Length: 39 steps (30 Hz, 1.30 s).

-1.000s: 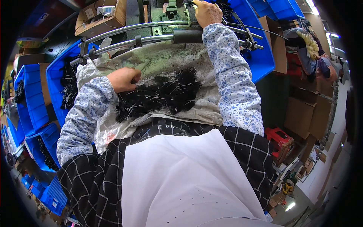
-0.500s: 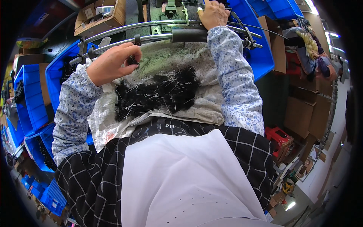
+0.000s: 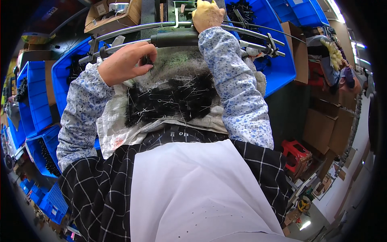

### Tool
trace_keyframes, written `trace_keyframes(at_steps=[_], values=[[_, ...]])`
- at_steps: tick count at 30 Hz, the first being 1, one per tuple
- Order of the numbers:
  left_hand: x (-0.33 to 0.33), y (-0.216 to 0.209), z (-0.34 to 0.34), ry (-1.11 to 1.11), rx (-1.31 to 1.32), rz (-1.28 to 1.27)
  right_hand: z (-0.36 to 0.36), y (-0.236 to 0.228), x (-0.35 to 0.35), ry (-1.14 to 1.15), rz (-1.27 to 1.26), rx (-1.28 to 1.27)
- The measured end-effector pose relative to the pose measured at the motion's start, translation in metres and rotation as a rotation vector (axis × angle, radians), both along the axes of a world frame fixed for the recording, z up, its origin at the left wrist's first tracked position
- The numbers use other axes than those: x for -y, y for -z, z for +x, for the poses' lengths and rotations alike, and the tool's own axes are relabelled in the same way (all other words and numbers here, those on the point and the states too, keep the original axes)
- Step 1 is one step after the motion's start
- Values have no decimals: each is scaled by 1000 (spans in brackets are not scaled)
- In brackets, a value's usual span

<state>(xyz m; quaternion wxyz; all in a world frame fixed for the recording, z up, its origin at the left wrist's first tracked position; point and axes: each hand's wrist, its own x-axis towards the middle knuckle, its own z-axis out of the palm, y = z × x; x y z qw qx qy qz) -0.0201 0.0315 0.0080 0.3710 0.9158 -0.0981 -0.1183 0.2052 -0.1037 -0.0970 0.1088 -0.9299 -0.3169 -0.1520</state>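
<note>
Pinching one small black brush between thumb and fingertips, my left hand [image 3: 125,64] hovers just above the far left edge of the pile of brushes [image 3: 169,101], close under the curved metal rails [image 3: 133,29] that run across in front of me. My right hand [image 3: 207,15] is stretched further out, past the rails, fingers curled down on some part of the machine [image 3: 181,8] there; whether it is gripping a lever or only resting on it I cannot tell, since the view is cramped at that edge. Below both hands, the brushes lie in a loose black heap with thin wire stems sticking out, spread on the pale woven sack [image 3: 117,129] across my lap. Beyond my right forearm a blue bin [image 3: 278,68] holds more black pieces, and other blue bins [image 3: 36,92] stand off to the left of my left arm. As I judge it, one brush is picked up and on its way to the machine, while the heap on my lap is large, so most of the work looks left to do.
</note>
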Motion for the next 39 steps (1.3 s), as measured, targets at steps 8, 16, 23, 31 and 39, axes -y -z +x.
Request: trace_keyframes(at_steps=[8, 16, 23, 31, 39], values=[[-15, 1, -12, -107, 110, -82, 19, -1, 28, -34, 65, 19], [-17, 2, -8, -143, 217, -103, 81, -12, 73, -134, -53, -59], [-2, 6, 2, -119, 228, -75, 83, -54, 83, 89, -227, -102], [31, 21, 23, -303, 398, -305, -24, -84, 83, -471, 261, -519], [17, 20, -13, -451, 136, -291, -57, -69, 60, -434, 187, -399]])
